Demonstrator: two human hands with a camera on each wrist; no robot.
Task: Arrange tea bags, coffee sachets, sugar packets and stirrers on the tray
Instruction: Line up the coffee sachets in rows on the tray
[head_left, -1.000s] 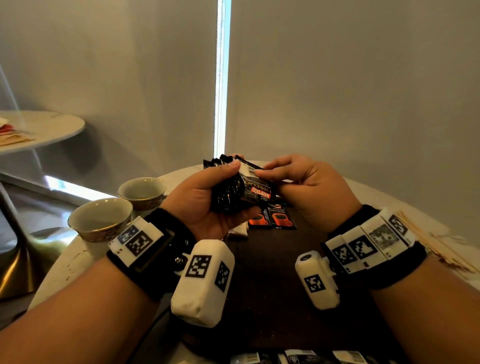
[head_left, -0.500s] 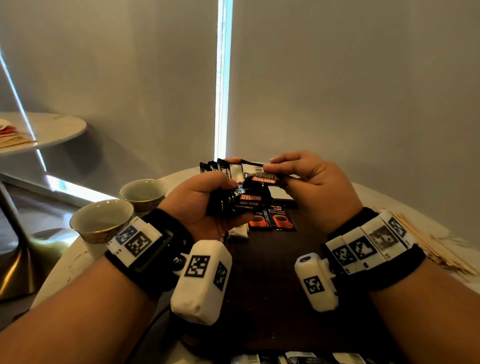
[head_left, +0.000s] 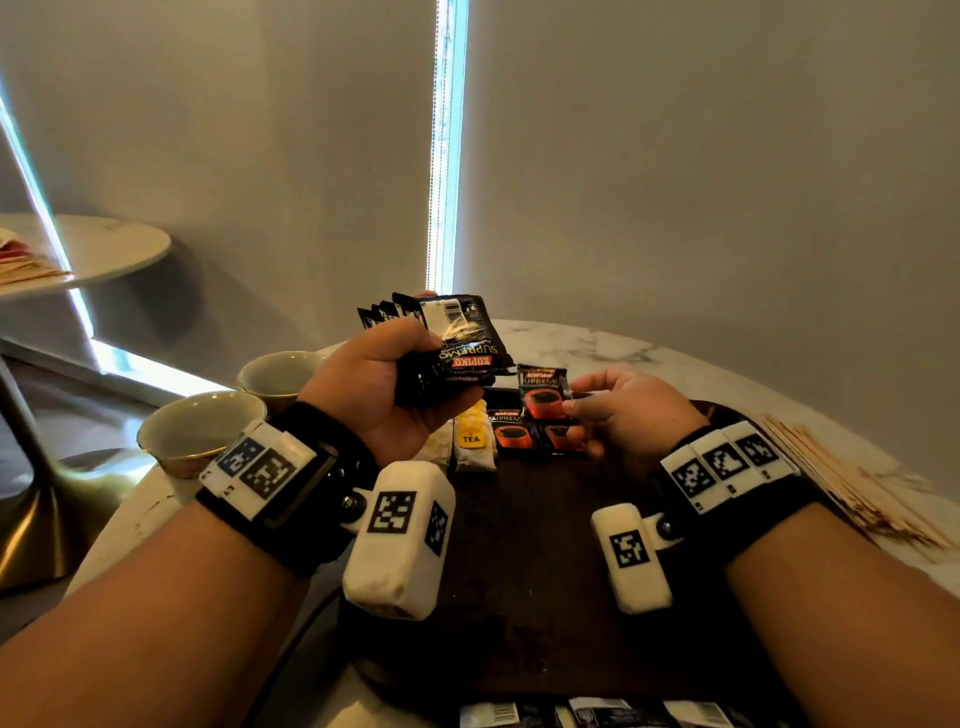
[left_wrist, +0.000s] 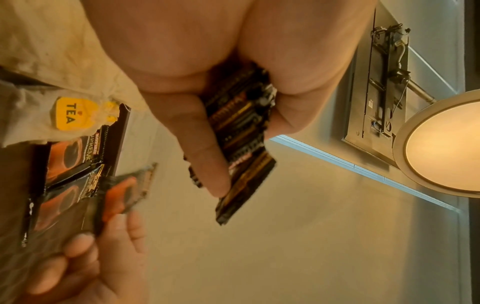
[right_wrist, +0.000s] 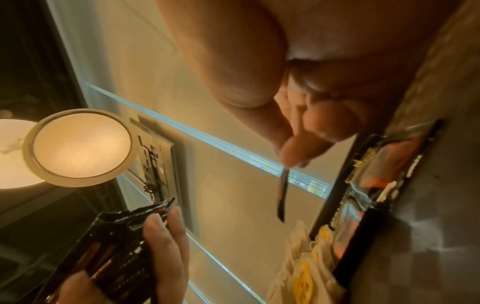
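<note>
While my left hand (head_left: 384, 400) grips fanned stack of coffee sachets (head_left: 447, 345) above tray (head_left: 524, 561), my right hand (head_left: 623, 415) pinches single sachet (head_left: 542, 392) over two sachets (head_left: 535, 436) laid beside tea bags (head_left: 470, 441).

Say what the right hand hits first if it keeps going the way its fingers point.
Probably the coffee sachets on the tray; the right hand pinches a single sachet just above them. Depth is unclear.

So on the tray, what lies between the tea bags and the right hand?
In the head view, two coffee sachets lie flat on the tray between the tea bags and the right hand, which pinches a third sachet above them.
</note>
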